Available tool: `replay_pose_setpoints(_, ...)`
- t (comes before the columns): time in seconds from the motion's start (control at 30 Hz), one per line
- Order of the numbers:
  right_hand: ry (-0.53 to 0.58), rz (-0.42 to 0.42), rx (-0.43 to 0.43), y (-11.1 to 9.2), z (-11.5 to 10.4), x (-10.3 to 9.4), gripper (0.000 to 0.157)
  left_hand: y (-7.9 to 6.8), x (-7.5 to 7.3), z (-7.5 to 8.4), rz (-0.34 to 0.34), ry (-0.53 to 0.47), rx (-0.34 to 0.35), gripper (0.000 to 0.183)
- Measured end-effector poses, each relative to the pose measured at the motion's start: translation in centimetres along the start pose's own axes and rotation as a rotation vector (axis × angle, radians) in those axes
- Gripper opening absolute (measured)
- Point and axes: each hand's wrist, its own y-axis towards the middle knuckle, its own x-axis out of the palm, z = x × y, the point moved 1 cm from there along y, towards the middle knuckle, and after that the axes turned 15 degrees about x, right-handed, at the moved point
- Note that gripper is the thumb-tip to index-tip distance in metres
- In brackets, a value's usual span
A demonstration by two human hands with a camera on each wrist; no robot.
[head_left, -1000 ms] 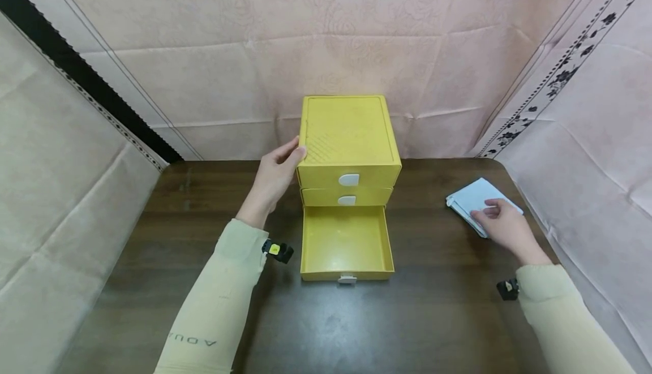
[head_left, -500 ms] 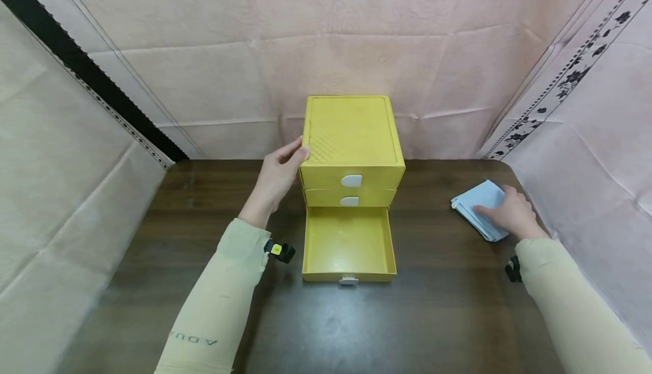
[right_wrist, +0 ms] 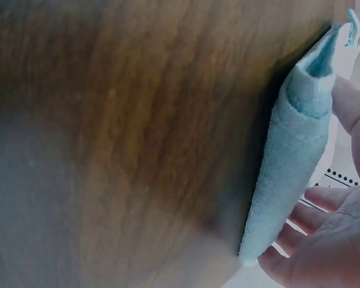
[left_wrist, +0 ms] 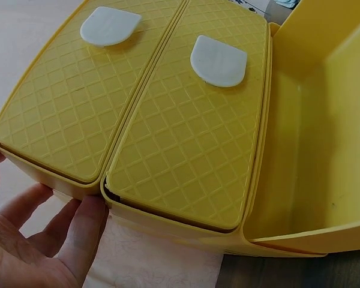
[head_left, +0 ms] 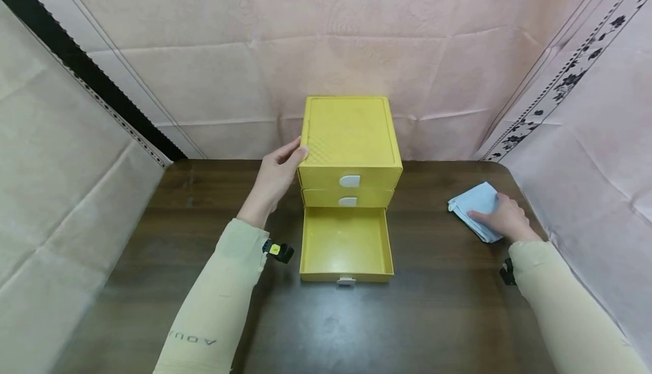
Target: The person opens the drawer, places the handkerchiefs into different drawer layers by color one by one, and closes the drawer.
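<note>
A yellow drawer cabinet (head_left: 352, 130) stands at the middle of the table, its bottom drawer (head_left: 346, 244) pulled out and bare inside. My left hand (head_left: 272, 179) rests at the cabinet's left side, the thumb at the top edge. In the left wrist view its fingers (left_wrist: 84, 231) touch the side wall, beside two drawer fronts with white handles (left_wrist: 219, 60). At the right, my right hand (head_left: 506, 216) holds a folded light blue towel (head_left: 476, 201) by its right end. The right wrist view shows the thumb on one face of the towel (right_wrist: 288, 162) and the fingers along its edge.
The dark wooden table (head_left: 214, 300) has rounded back corners. Pale patterned cloth (head_left: 244, 68) hangs behind it, with more cloth on both sides. A black wrist camera (head_left: 278, 250) sits on the left sleeve.
My right hand has moved from resting over the towel to gripping its right end. The towel has shifted slightly to the left since half a second ago. The left hand stays put.
</note>
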Motion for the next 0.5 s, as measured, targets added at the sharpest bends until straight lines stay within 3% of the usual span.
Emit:
replay_pose_setpoints(0.33, 0.010, 0.034, 0.040, -0.1, 0.1, 0.3, 0.118, 0.0, -0.2, 0.1, -0.013, 0.024, -0.002, 0.057)
replay_pose_setpoints(0.5, 0.015, 0.019, 0.058, -1.1, 0.5, 0.5, 0.122, 0.0, -0.1, -0.2, -0.018, 0.009, 0.001, 0.055)
